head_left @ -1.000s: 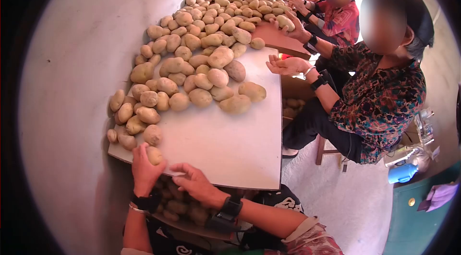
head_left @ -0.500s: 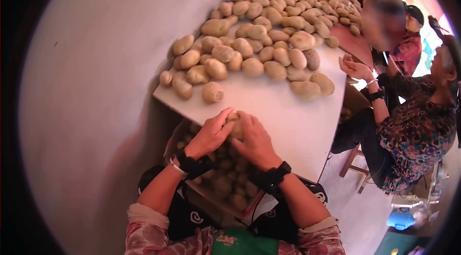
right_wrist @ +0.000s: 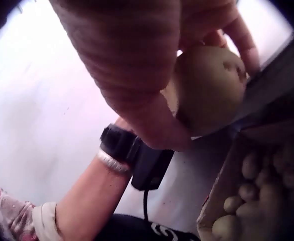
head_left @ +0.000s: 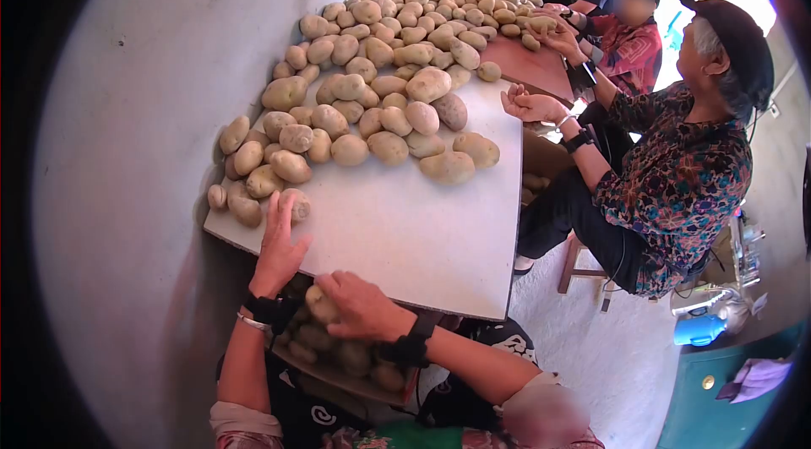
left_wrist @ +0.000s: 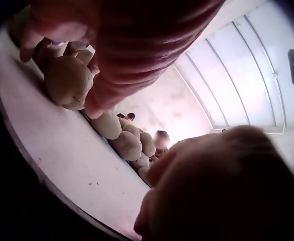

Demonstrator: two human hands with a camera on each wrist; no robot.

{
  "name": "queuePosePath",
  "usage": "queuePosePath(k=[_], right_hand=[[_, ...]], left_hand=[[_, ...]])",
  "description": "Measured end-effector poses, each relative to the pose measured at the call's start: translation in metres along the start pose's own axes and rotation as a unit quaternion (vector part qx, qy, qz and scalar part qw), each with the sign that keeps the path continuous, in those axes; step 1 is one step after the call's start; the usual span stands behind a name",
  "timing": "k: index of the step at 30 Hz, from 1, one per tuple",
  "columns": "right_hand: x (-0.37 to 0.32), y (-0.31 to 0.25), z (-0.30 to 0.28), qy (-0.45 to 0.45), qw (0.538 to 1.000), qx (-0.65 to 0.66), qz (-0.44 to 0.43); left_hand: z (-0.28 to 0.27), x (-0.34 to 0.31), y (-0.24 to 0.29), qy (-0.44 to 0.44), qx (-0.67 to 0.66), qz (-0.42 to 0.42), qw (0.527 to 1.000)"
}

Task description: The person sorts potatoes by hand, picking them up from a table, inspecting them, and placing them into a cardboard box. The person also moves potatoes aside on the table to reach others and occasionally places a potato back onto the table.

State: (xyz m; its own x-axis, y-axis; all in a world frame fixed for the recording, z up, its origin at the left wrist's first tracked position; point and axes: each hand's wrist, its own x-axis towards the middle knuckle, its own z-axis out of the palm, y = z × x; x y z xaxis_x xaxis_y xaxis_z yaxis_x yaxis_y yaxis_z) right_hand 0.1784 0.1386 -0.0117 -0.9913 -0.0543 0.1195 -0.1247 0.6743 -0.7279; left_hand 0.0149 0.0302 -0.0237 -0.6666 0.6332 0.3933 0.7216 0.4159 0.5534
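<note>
Over the near left edge of the white table, my left hand reaches to a potato, its fingers extended along one side. In the left wrist view the thumb lies right at that potato, with fingers on the far side; it rests on the tabletop. My right hand grips another potato just off the table's front edge, above a box of potatoes. Thumb and fingers span this potato in the right wrist view, and dark pits show on its skin.
A long heap of potatoes runs along the wall on the left. Two large potatoes lie at its near right end. A seated person works at the right side, with others farther back.
Both hands came together at a potato over the box, then parted. The right hand now has a potato near the table edge, while the left hand has reached forward to one on the table.
</note>
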Motion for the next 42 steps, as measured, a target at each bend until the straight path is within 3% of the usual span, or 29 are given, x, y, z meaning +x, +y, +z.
queuePosePath(k=[5,7,9,11,12,13,15,16,18,19,20,21,23,25,27,28,29,30,33,35,36,37,38,39,41,42], right_hand=[[-0.015,-0.014,0.003,-0.104,0.984,0.124,0.07],[-0.019,-0.026,-0.003,-0.194,0.923,0.295,0.151],[-0.027,-0.02,0.01,-0.202,0.915,0.32,0.141],[-0.036,-0.005,0.04,-0.111,0.883,0.444,0.107],[-0.043,0.003,0.055,-0.089,0.845,0.518,0.096],[-0.055,-0.006,0.043,-0.164,0.684,0.667,0.245],[-0.061,-0.016,0.04,-0.125,0.625,0.7,0.322],[-0.064,-0.015,0.043,-0.123,0.634,0.682,0.344],[-0.084,-0.019,0.063,-0.14,0.625,0.668,0.379],[-0.091,-0.014,0.073,-0.179,0.654,0.634,0.372],[-0.097,-0.012,0.079,-0.213,0.681,0.599,0.364],[-0.103,-0.013,0.082,-0.22,0.677,0.598,0.368],[-0.111,-0.02,0.085,-0.273,0.694,0.533,0.399],[-0.105,-0.022,0.08,-0.295,0.67,0.538,0.417],[-0.099,-0.025,0.078,-0.246,0.67,0.535,0.452],[-0.095,-0.025,0.074,-0.228,0.655,0.56,0.453],[-0.091,-0.022,0.073,-0.228,0.655,0.561,0.452],[-0.087,-0.019,0.074,-0.219,0.65,0.575,0.446],[-0.084,-0.016,0.077,-0.217,0.651,0.571,0.45],[-0.081,-0.005,0.084,-0.238,0.857,0.368,0.271],[-0.08,-0.002,0.085,-0.237,0.857,0.368,0.27],[-0.077,-0.004,0.082,-0.22,0.897,0.295,0.245],[-0.074,-0.005,0.079,-0.201,0.929,0.219,0.219],[-0.072,-0.005,0.074,-0.202,0.929,0.219,0.221],[-0.064,-0.004,0.063,-0.113,0.989,0.035,0.085],[-0.059,-0.007,0.056,-0.105,0.991,-0.038,0.08]], left_hand=[[-0.006,0.01,0.013,0.01,0.023,-0.046,0.999],[-0.01,0.014,0.017,0.012,0.013,-0.072,0.997],[-0.012,0.013,0.02,-0.006,0.021,-0.1,0.995],[-0.004,0.014,0.008,0.018,0.025,-0.066,0.997],[-0.005,0.009,-0.003,0.04,0.035,-0.034,0.998],[-0.005,0.01,-0.007,0.057,0.042,0.009,0.997],[-0.01,0.009,-0.004,0.031,0.031,-0.028,0.999],[-0.015,0.008,0.004,-0.001,0.012,-0.091,0.996],[-0.015,0.001,-0.001,0.028,0.027,-0.06,0.997],[-0.015,-0.002,0.0,0.035,0.032,-0.053,0.997],[-0.019,-0.003,0.004,-0.005,0.042,-0.086,0.995],[-0.023,-0.007,0.007,-0.047,0.05,-0.12,0.99],[-0.022,-0.016,0.003,-0.051,0.05,-0.129,0.989],[-0.029,-0.017,-0.001,-0.048,0.054,-0.127,0.989],[-0.04,-0.016,0.0,-0.01,-0.103,-0.191,0.976],[-0.046,-0.014,-0.003,-0.011,-0.102,-0.19,0.976],[-0.056,-0.013,-0.008,-0.005,-0.282,-0.246,0.927],[-0.064,-0.014,-0.012,0.003,-0.451,-0.294,0.843],[-0.078,-0.021,-0.01,0.053,-0.51,-0.301,0.804],[-0.084,-0.021,-0.007,0.072,-0.53,-0.333,0.776],[-0.088,-0.022,-0.007,0.062,-0.548,-0.344,0.76],[-0.092,-0.024,-0.007,0.053,-0.565,-0.357,0.742],[-0.094,-0.026,-0.007,0.053,-0.564,-0.358,0.742],[-0.095,-0.028,-0.005,0.046,-0.565,-0.346,0.747],[-0.095,-0.031,-0.006,0.041,-0.567,-0.333,0.753],[-0.097,-0.032,-0.008,0.025,-0.571,-0.317,0.756]])
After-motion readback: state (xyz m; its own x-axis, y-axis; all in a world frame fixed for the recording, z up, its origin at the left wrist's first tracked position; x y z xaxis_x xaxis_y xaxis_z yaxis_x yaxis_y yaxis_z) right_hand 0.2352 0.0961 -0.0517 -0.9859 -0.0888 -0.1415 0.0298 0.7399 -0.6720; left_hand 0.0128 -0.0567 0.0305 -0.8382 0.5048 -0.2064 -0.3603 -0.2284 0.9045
